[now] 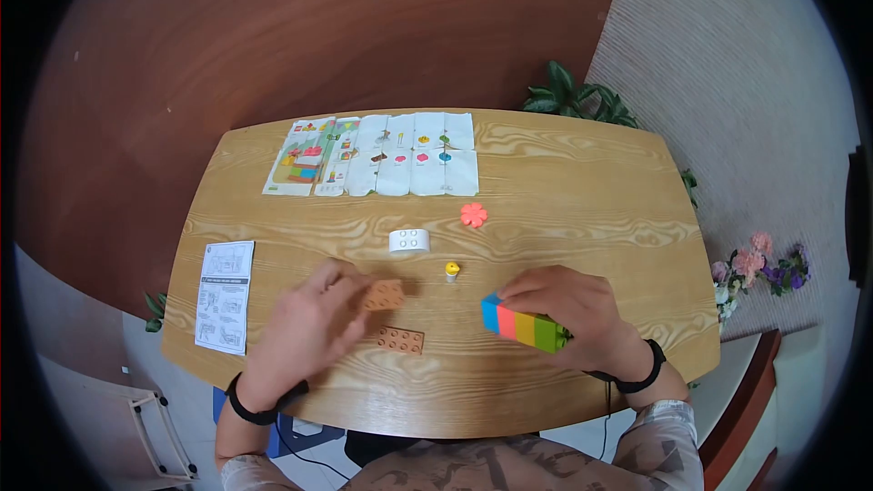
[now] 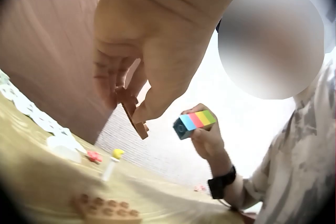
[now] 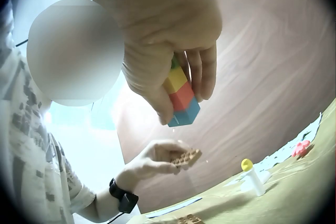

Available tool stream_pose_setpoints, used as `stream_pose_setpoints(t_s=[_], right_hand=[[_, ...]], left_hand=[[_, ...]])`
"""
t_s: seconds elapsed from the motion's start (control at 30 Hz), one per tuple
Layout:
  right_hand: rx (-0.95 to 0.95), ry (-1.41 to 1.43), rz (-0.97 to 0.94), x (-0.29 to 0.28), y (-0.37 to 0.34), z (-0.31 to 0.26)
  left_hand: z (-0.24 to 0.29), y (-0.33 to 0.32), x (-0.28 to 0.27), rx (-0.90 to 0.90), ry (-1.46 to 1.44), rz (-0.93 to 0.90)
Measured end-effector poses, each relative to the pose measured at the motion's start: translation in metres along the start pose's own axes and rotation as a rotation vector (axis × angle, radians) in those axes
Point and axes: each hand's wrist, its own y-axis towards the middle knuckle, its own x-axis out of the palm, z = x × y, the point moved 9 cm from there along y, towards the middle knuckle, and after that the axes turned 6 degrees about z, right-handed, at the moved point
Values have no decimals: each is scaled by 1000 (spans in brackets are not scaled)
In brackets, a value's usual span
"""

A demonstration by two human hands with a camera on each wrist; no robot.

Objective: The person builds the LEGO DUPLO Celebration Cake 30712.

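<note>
My left hand (image 1: 314, 323) pinches a thin tan building brick (image 1: 387, 295) with studs, held above the table between thumb and fingers. Beneath it, a second tan studded brick (image 1: 401, 339) lies on the wood. On the other side, my right hand (image 1: 577, 314) grips a stack of building bricks (image 1: 520, 324) in blue, pinkish red, yellow and green. The stack's blue end points toward my left hand; my palm and fingers cover part of the green end. Between and beyond the hands stand a small white candle-like piece with a yellow top (image 1: 452, 269) and a white four-stud brick (image 1: 409, 240).
A coral flower piece (image 1: 474, 215) lies farther back. An unfolded picture instruction sheet (image 1: 414, 173) spreads along the far edge, and a printed leaflet (image 1: 224, 298) lies at the left. Leafy plants (image 1: 582, 98) and artificial-looking flowers (image 1: 755, 264) stand beyond the table (image 1: 591, 182).
</note>
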Motion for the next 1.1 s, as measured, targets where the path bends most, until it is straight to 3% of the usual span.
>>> stream_pose_setpoints(t_s=[0.1, 0.2, 0.33, 0.43, 0.53, 0.63, 0.93, 1.03, 1.1], right_hand=[[-12, 135, -19, 2, 1, -9], [13, 160, -5, 2, -4, -13], [43, 166, 41, -14, -2, -15], [15, 115, 65, -21, -2, -20], [-59, -64, -16, -12, -3, -22], [-64, -66, 75, -11, -4, -20], [-86, -131, 22, -7, -3, -22], [-3, -17, -6, -11, -5, -17], [-59, -22, -32, -10, -6, -23]], left_hand=[[58, 6, -1, 266, -162, 66], [94, 7, 12, 387, -250, 59], [97, 23, 18, 324, -397, -17], [99, 29, 13, 303, -507, 42], [90, 35, 17, 182, -591, 41], [83, 36, 29, 101, -638, 0], [86, 38, 29, 151, -666, 5], [85, 39, 26, 182, -711, 52], [84, 39, 27, 184, -705, 55]])
